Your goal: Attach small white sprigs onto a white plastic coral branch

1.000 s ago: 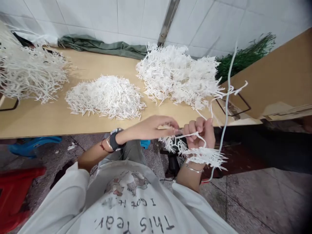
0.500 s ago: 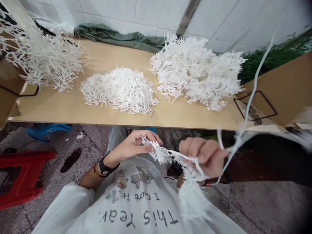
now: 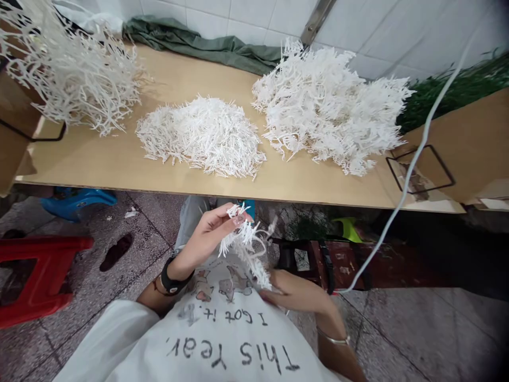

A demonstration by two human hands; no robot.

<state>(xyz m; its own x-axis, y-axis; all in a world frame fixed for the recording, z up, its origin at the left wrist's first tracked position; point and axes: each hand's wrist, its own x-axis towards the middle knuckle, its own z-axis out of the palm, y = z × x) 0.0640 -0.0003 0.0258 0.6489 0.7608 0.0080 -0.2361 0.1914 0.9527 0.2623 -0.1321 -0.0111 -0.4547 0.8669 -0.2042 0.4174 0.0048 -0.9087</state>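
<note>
My left hand (image 3: pixel 220 228) pinches the upper end of a white frilly strand (image 3: pixel 248 246) in front of my shirt. Lower and to the right, my right hand (image 3: pixel 286 289) is at the strand's bottom end; its fingertips are partly hidden, so its grip is unclear. A loose curl of the strand arches between the hands. Beyond them, a heap of short white pieces (image 3: pixel 210 138) lies on the cardboard surface (image 3: pixel 119 170). A larger white frilly pile (image 3: pixel 330 106) sits to the right, and branching white stems (image 3: pixel 79 79) spread at the left.
A green cloth (image 3: pixel 199 45) lies along the tiled wall. Green foliage (image 3: pixel 457 95) is behind the right cardboard flap. A pale cord (image 3: pixel 413 154) hangs down the right side. On the floor at left are a red stool (image 3: pixel 27 286), a blue stool (image 3: pixel 77 199) and a dark slipper (image 3: pixel 116 252).
My right hand has moved down and left, close to my shirt. The strand, earlier stretched sideways between the hands, now hangs down from my left hand, which has shifted slightly left.
</note>
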